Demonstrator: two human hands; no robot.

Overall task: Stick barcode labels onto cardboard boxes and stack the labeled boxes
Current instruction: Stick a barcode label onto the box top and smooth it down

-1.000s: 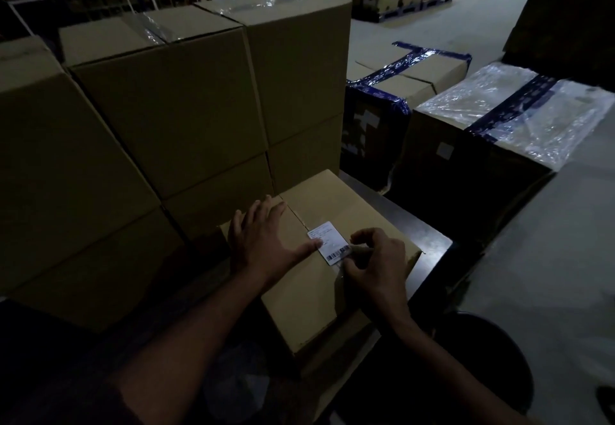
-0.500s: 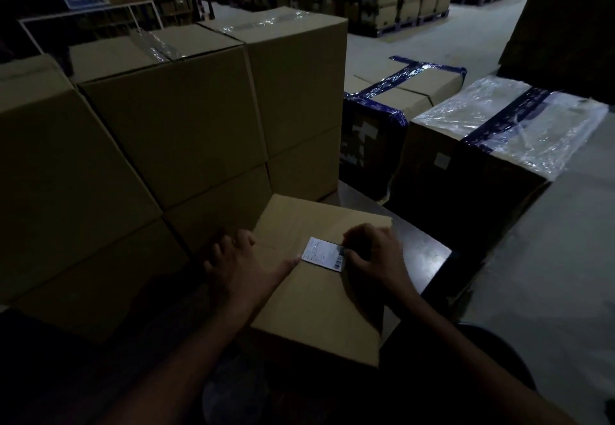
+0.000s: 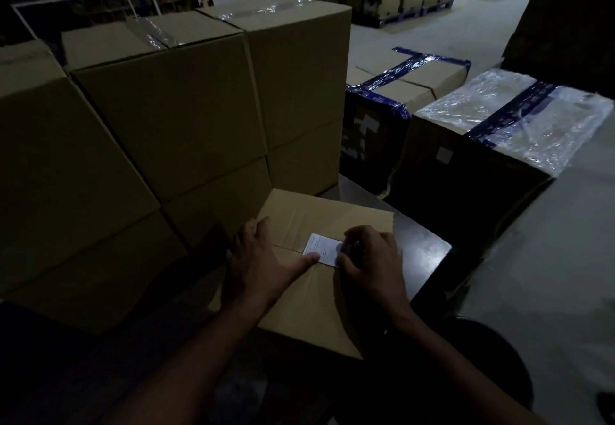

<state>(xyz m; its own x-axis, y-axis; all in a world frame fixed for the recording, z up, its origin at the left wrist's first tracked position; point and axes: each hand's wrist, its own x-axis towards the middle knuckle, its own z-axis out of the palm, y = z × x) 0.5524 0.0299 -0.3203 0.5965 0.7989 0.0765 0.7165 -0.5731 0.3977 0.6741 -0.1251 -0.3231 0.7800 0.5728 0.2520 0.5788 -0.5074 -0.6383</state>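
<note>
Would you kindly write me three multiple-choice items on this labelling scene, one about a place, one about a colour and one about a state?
1. Where does the barcode label lie?
A. on top of the small cardboard box
B. on the side of the tall stacked boxes
C. on the floor

2. What colour is the tape on the plastic-wrapped box to the right?
A. red
B. dark blue
C. yellow

3. What is the left hand doing?
A. lifting the box off the table
B. hanging idle beside the box
C. resting on the box top with its thumb at the label's edge

Answers:
1 A, the white label sits on the box's upper face between both hands.
2 B, a dark blue band crosses the clear wrap.
3 C, the fingers lie spread on the cardboard, while the right hand works the label's other side.
</note>
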